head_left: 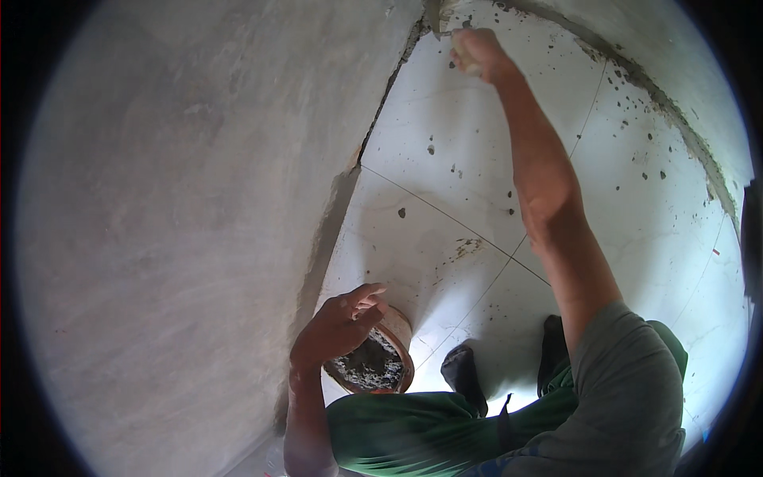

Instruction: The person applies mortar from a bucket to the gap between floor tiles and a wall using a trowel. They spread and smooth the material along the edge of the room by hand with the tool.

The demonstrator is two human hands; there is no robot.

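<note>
My right arm reaches far forward to the corner where the wall meets the floor. There my right hand point(480, 54) is closed around the pale handle of a trowel point(467, 62), whose blade points at the corner and shows only in part. Near the left wall, my left hand point(334, 327) hovers over the rim of a round bucket point(405, 350). Its fingers are loosely bent and partly apart, with nothing visible in them. Grey, lumpy mortar point(369, 362) lies inside the bucket, partly covered by that hand.
A grey plastered wall point(183, 199) rises on the left, with a rough gap point(385, 99) along its foot. White floor tiles point(445, 183) carry scattered mortar crumbs. Another wall point(675, 56) with a mortar-lined base curves along the right. My dark shoes point(463, 374) stand beside the bucket.
</note>
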